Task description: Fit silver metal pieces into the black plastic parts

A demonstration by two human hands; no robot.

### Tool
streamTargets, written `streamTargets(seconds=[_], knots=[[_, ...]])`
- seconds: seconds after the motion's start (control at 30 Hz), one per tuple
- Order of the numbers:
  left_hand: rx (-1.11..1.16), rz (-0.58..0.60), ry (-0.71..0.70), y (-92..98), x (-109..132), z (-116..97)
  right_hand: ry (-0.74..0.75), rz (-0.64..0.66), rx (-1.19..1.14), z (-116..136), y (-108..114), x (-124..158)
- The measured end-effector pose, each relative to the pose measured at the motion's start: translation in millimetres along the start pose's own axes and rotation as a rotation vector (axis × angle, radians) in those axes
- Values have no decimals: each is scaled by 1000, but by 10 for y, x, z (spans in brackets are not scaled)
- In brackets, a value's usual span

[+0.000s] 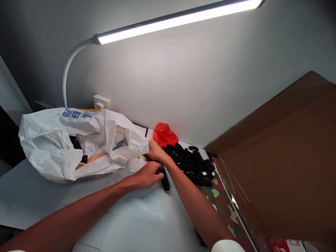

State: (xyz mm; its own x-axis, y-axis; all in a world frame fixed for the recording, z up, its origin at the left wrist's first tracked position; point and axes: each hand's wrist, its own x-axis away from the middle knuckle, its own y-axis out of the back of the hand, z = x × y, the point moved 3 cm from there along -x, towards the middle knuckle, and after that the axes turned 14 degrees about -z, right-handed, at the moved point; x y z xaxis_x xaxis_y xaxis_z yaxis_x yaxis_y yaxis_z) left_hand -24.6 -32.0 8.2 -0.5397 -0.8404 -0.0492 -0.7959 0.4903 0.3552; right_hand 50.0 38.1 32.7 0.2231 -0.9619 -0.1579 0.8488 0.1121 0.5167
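My left hand (150, 174) is closed, fingers curled at the upper end of a narrow black piece (165, 182) just above the white table. Just beyond it, my right hand (156, 152) reaches across to the right edge of a white plastic bag (133, 143). That hand looks closed on the bag's edge, though its fingertips are hidden. Blue print marks the bag, and its mouth gapes to show a clear packet (96, 145) and some black items. A heap of small black pieces (190, 161) lies right of my hands, partly behind my right forearm.
A crumpled red plastic bag (164, 134) sits against the wall behind the heap. Under the black pieces is a camouflage-patterned sheet (216, 192). On the right stands a large open cardboard box (283, 157). A lit lamp (178, 21) on a bent neck hangs overhead.
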Motion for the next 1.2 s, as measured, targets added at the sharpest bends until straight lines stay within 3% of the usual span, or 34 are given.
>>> streamTargets(seconds=[0.6, 1.2], knots=[[-9, -21, -52, 10, 19, 7, -17, -86, -119, -371, 43, -32], [-3, -27, -70, -11, 12, 65, 63, -92, -81, -415, 38, -14]])
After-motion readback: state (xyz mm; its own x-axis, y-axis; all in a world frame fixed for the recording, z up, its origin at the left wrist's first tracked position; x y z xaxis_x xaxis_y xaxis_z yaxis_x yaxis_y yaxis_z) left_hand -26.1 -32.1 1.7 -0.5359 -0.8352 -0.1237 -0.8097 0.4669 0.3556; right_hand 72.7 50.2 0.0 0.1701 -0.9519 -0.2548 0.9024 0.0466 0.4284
